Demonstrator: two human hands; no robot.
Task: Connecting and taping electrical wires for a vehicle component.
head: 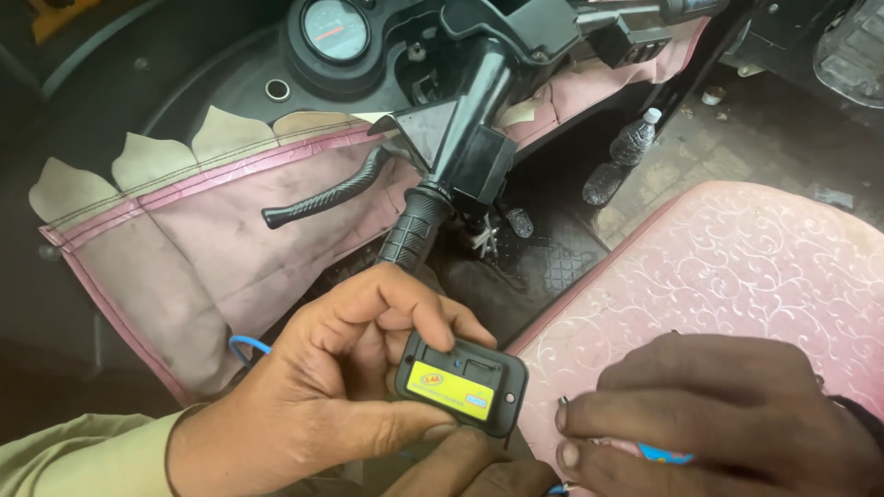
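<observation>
Left hand point(341, 387) has a small black rectangular module point(462, 383) pinched between thumb and fingers, thumb along the bottom edge and fingers curled over the top, so that hand is clamped on it. The module has a yellow sticker on its face with a little blue patch at one corner, and it sits low in the middle of the view, just over the front edge of the seat. A blue wire point(247, 345) loops out from behind the left wrist.

Right hand point(727, 414) is down on the pink patterned seat cushion point(737, 267), fingers bunched together with the tips pointing at the module, just beside it but not touching as far as I can see. There's something thin and metal poking out at the fingertips and a bit of blue under the hand, probably wire ends, but it's too hidden to say for sure, and I can't tell whether that hand is really gripping anything.

Above the hands: black handlebar grip point(412, 235) with its brake lever point(322, 195), a round gauge point(336, 29) on the dash, and a grubby pink cover point(212, 230) draped across the front panel. A clear plastic bottle point(622, 156) lies on the floor past the seat.
</observation>
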